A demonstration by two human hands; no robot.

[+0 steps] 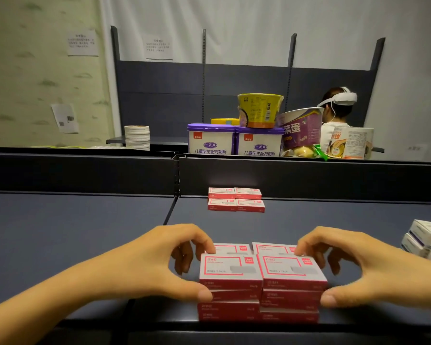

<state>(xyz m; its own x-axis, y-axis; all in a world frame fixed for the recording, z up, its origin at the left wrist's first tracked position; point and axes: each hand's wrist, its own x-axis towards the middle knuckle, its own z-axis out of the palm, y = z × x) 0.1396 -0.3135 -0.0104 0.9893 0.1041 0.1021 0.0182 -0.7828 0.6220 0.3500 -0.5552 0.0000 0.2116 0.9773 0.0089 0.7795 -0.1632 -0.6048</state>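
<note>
Head view: my left hand (159, 267) and right hand (358, 270) clamp a stack (261, 282) of red-and-white boxes at the front lip of the dark shelf (85, 232). Each hand grips its own side, with the thumb pressed to the front face and the fingers curled over the top and back. The stack is two boxes wide, two deep and several layers high. I cannot tell whether its bottom layer rests on the shelf or has just come clear of it.

Deeper in, near the back wall, a set of four (235, 199) matching boxes lies flat in a square, well apart from my hands. White boxes (426, 240) are piled at the right edge. Beyond the divider stand two purple-lidded tubs (234, 141) with a yellow bowl (259, 110) on top, and a person (339, 108) in a headset faces away.

The risk, as I judge it, is the loose block. Nothing binds these boxes but my squeeze from the two sides. The seam down the middle could buckle upward or sag if I press unevenly. My thumbs sit about halfway down the front, so the lowest layers, already looking slightly out of line, may be barely held and could slide out. This close to the lip, anything that slips would likely drop off the front of the shelf.
</note>
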